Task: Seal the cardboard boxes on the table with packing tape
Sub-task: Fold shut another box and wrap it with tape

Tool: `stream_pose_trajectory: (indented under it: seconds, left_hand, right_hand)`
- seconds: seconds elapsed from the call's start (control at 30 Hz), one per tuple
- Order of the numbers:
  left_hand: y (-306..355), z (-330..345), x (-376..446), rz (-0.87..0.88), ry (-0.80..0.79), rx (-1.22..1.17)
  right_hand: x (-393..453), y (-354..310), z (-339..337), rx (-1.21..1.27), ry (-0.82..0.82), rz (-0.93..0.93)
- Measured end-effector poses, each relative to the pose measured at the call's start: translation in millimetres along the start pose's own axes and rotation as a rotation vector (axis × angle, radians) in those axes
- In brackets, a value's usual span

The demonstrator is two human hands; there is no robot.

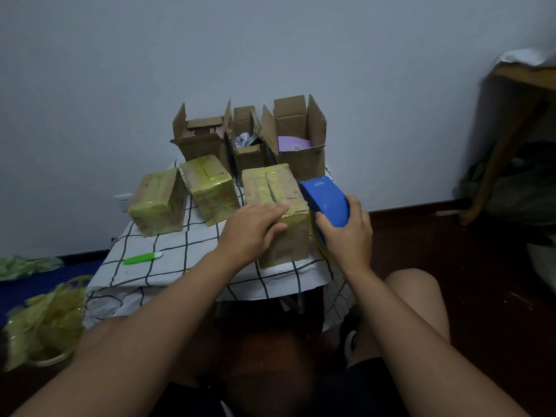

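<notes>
Seen from above, a person's left hand [255, 225] presses flat, fingers straight, on a half-taped cardboard box [278, 212] at the bench's [168, 266] near edge, while the right hand [346, 233] grips a blue tape dispenser [326, 200] against its right side, probably mid-strip, pulling across next.

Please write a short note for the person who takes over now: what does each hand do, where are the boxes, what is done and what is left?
Left hand presses flat on the near box.
Right hand grips the blue tape dispenser at that box's right side.
Two taped boxes lie at left.
Three open boxes at the back are unsealed.
Left: finish the near box, then those three.
</notes>
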State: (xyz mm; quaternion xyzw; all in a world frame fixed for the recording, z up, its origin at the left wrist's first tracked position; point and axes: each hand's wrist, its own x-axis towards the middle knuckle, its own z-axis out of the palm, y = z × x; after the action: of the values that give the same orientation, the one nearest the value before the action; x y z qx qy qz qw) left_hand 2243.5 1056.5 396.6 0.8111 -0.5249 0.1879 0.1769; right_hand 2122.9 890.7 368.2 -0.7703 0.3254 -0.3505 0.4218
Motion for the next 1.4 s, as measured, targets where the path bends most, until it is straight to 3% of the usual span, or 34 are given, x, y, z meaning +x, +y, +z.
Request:
stream_pose_trajectory:
  seconds: [0.17,0.3,0.4,0.73,0.93,1.0,1.1,1.23,1.4]
  left_hand:
    - [-3,1,-7,-0.093,-0.052,-0.061]
    - [-4,8,-12,-0.228,0.106,-0.271]
    - [-2,13,-9,-0.251,0.144,-0.271]
    - [-8,-8,-7,-0.177,-0.098,-0.149]
    - [-4,-14,-6,-0.179,-0.145,-0.064]
    - [-6,-17,-5,-0.257,-0.185,-0.211]
    - [-20,-19,-5,-0.402,-0.105,-0.572]
    - [-20,-9,-3,-0.282,-0.011,-0.387]
    - [-27,-12,-8,-0.191,-0.093,-0.293]
  right_hand:
    - [0,0,-1,0.008,-0.004,0.005]
    - [0,1,0,-0.002,0.001,-0.001]
    - [1,2,0,-0.004,0.008,-0.005]
    - [-2,0,0,0.016,0.004,-0.011]
    - [-2,-1,-1,0.009,-0.002,-0.008]
    - [-2,-3,-3,0.007,-0.003,-0.009]
    - [-4,-1,-3,0.01,-0.001,-0.014]
    - [-2,0,-1,0.009,0.007,-0.008]
    - [-4,1,0,0.014,0.016,-0.01]
